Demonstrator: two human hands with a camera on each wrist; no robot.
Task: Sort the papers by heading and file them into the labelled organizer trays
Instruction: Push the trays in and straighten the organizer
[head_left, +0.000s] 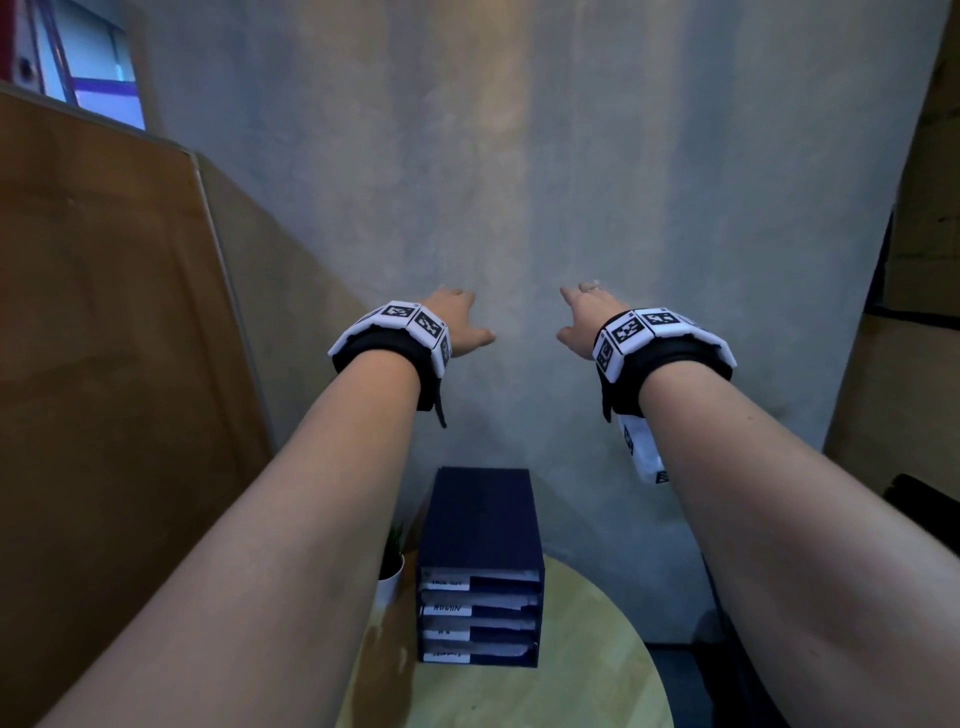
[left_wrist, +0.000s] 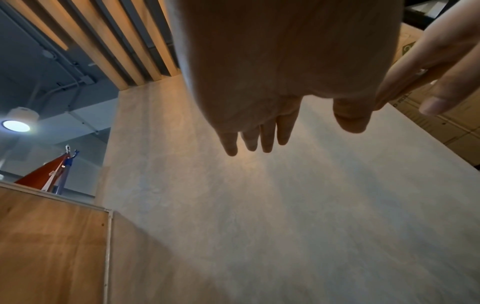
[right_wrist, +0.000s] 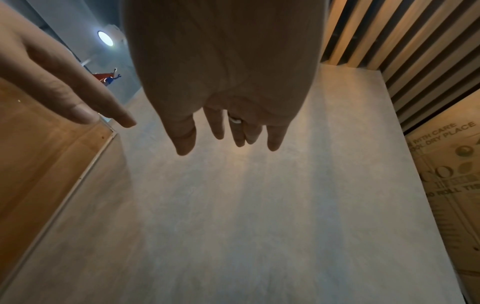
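A dark blue organizer (head_left: 480, 519) with several stacked trays stands on the round wooden table (head_left: 587, 670), low in the head view. Each tray front carries a white label, and white papers (head_left: 498, 603) lie inside the trays. Both arms are stretched forward and raised well above the organizer, toward the grey wall. My left hand (head_left: 460, 319) is open with straight fingers (left_wrist: 267, 139) and holds nothing. My right hand (head_left: 584, 317) is likewise open, its fingers (right_wrist: 218, 127) spread and empty, a ring on one of them. The two hands are side by side, a little apart.
A small potted plant (head_left: 392, 558) in a white pot stands left of the organizer. A wooden partition (head_left: 104, 364) rises on the left. Cardboard boxes (right_wrist: 446, 185) stand on the right. The grey wall (head_left: 519, 182) is straight ahead.
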